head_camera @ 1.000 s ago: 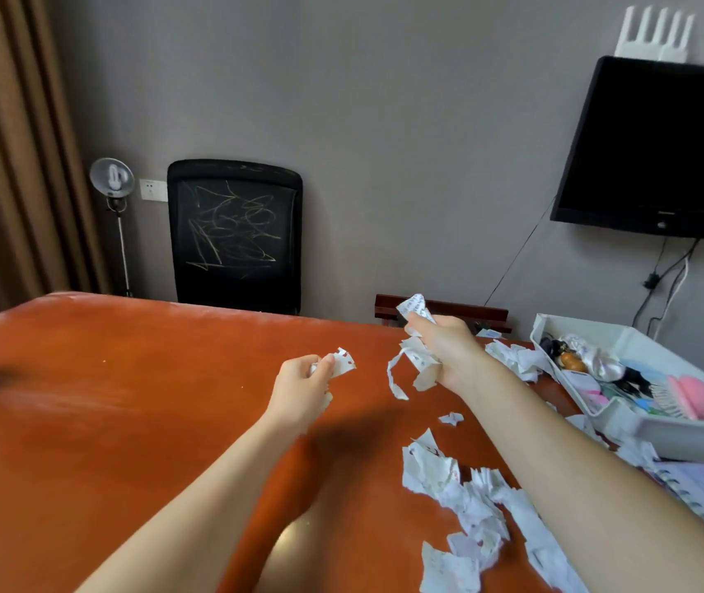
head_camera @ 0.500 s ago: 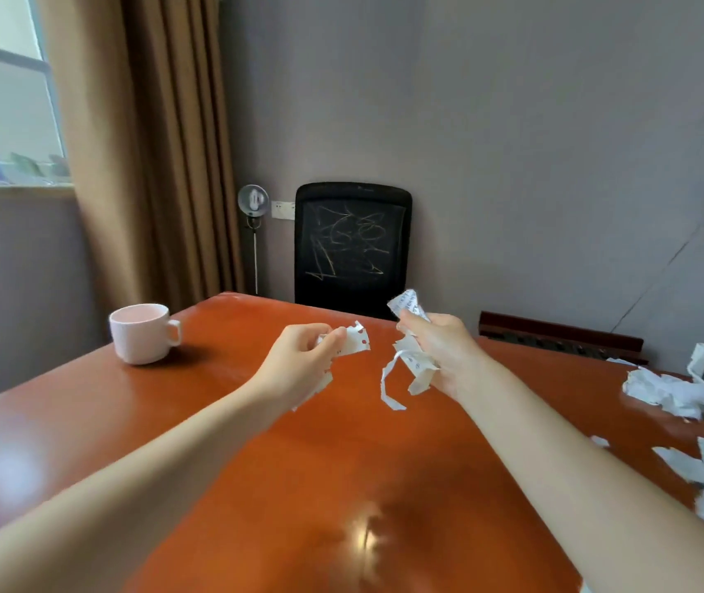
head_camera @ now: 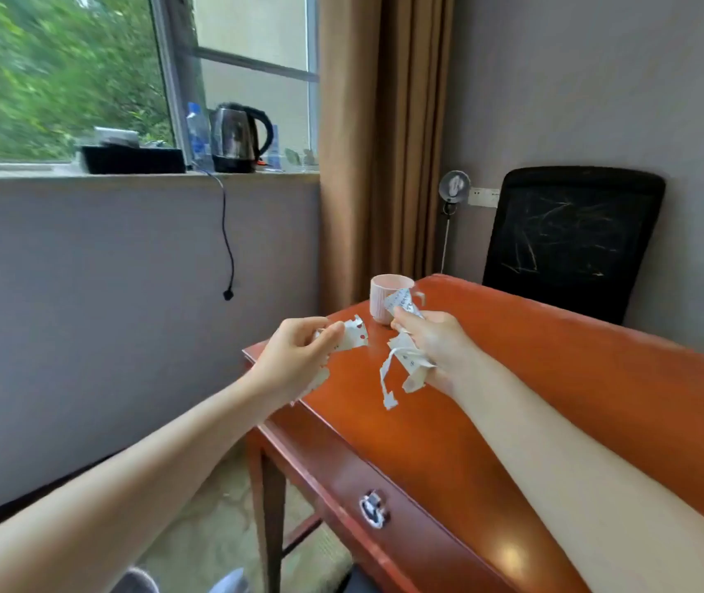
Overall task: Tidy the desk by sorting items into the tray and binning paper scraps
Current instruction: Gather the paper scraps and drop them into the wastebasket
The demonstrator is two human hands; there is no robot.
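My left hand pinches a small torn paper scrap between thumb and fingers, above the left end of the orange-brown desk. My right hand grips a bunch of white paper scraps; one end sticks up above the fist and a strip dangles below it. Both hands are raised above the desk, close together. No tray, bin or other scraps are in view.
A pink mug stands at the desk's far left corner, just behind my right hand. A black mesh chair is behind the desk. A drawer with a metal handle faces me. A kettle sits on the windowsill.
The view has swung far left: the tray and the scrap pile went out of sight, and the mug, window and desk's left end came in. Both hands keep the same scraps.
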